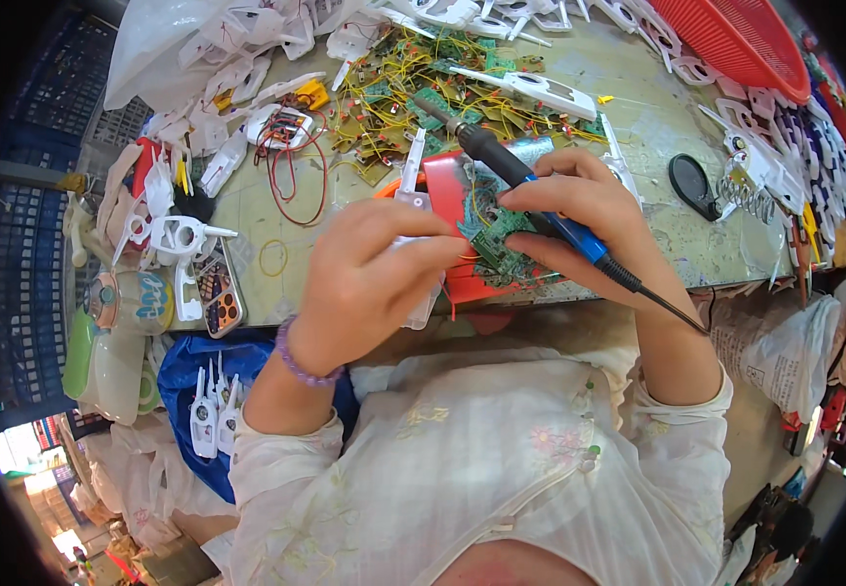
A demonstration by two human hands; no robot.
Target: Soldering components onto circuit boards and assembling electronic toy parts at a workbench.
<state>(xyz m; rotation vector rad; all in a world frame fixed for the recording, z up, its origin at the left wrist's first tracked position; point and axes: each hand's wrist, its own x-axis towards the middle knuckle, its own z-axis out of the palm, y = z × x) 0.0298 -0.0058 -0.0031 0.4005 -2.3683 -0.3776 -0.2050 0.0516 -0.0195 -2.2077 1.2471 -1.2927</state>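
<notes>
My right hand (589,200) grips a soldering iron (579,237) with a blue handle and a black cable. The iron's dark tip points up and to the left, away from me. Its thumb and fingertips are close to several green circuit boards (494,242), which lie on a red tray-like piece (445,186) at the table's front edge. My left hand (369,269) has thumb and fingers drawn together beside these boards; what they pinch is hidden. Beneath that hand, a white plastic shell (412,168) partly shows.
A heap of circuit boards with yellow wires (393,93) covers the far middle. White plastic shells (550,93) lie around it. A red basket (735,39) stands far right, near a round black lid (693,186). A phone (223,298) lies front left, above a blue bag (184,391).
</notes>
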